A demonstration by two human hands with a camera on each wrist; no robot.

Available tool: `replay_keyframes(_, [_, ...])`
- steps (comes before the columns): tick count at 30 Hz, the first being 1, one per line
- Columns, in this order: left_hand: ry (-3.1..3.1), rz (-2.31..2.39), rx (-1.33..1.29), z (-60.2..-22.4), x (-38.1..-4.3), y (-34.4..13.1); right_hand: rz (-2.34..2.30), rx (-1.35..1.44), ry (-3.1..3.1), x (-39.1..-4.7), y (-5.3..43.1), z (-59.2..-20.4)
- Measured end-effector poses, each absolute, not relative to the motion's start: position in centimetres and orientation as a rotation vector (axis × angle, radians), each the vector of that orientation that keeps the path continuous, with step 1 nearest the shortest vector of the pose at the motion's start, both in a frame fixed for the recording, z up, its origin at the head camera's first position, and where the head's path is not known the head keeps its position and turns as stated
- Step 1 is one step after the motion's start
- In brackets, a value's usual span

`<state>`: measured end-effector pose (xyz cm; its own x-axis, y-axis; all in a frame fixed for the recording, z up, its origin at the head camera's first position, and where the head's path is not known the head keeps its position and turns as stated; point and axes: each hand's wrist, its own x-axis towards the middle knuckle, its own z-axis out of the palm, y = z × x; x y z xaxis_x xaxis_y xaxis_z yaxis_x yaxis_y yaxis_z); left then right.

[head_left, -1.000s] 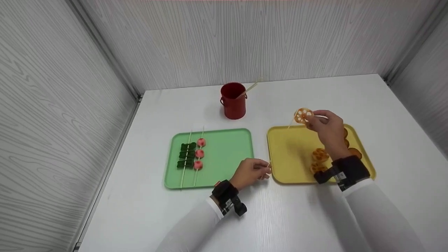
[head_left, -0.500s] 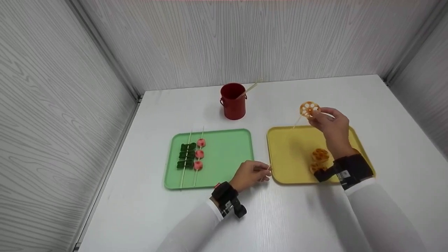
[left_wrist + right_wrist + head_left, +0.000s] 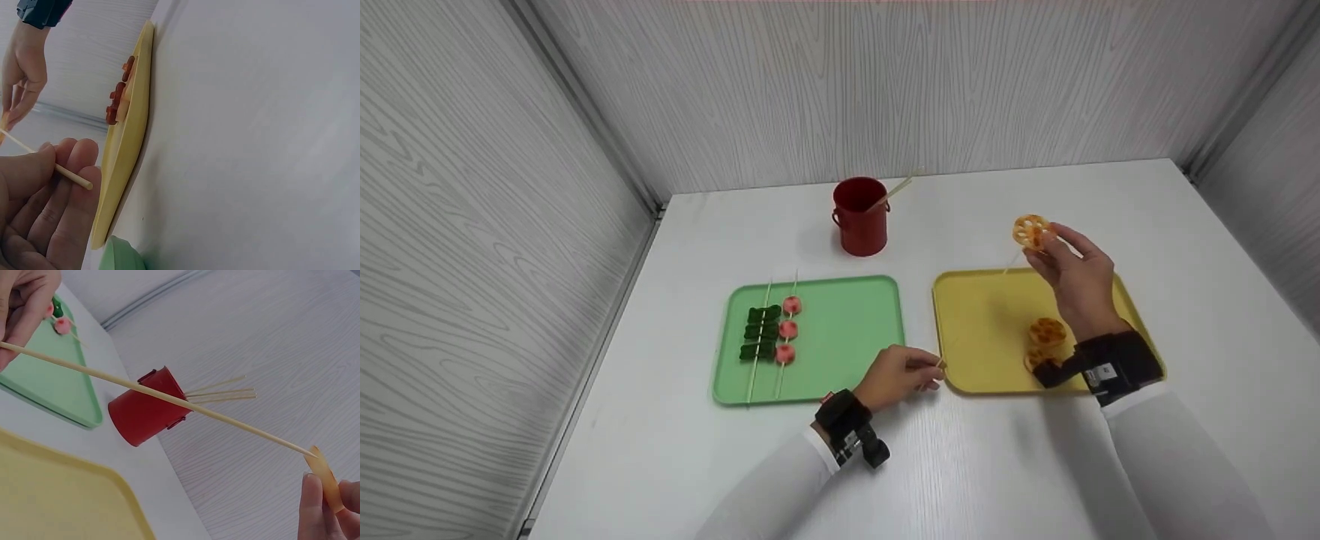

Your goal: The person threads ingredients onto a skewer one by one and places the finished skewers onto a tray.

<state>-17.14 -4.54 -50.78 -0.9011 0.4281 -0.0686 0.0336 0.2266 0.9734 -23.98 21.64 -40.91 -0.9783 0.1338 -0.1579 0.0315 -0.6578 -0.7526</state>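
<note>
Shifting back and rightward, the right hand (image 3: 1076,281) pinched a lotus slice (image 3: 326,482) between thumb and fingers, raised near the far edge of the yellow tray (image 3: 975,322), while the left-hand (image 3: 896,375) pinch steadied a skewer (image 3: 107,376), suggesting threading had barely begun.

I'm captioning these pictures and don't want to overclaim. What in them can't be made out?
Right wrist: whether the skewer pierces the held slice; the contact spot is too small.
Head: part of the yellow tray, behind the right hand.
Head: the lower slice, partly covered by the wrist camera.
Left wrist: the held slice, cut off by the left edge.
Right wrist: the sticks' lower ends, inside the red bucket.
</note>
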Motion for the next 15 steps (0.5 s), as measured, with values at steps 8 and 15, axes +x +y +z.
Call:
replay_keyframes(8, [2.225, 1.673, 0.447, -50.92, -17.16, -4.54, 2.83, -0.294, -1.242, -23.87, 21.58, -41.27])
replay_keyframes(15, [2.229, 1.664, 0.509, -50.96, -17.17, -4.7, 2.832, -0.254, -1.245, -23.86, 21.68, -41.53])
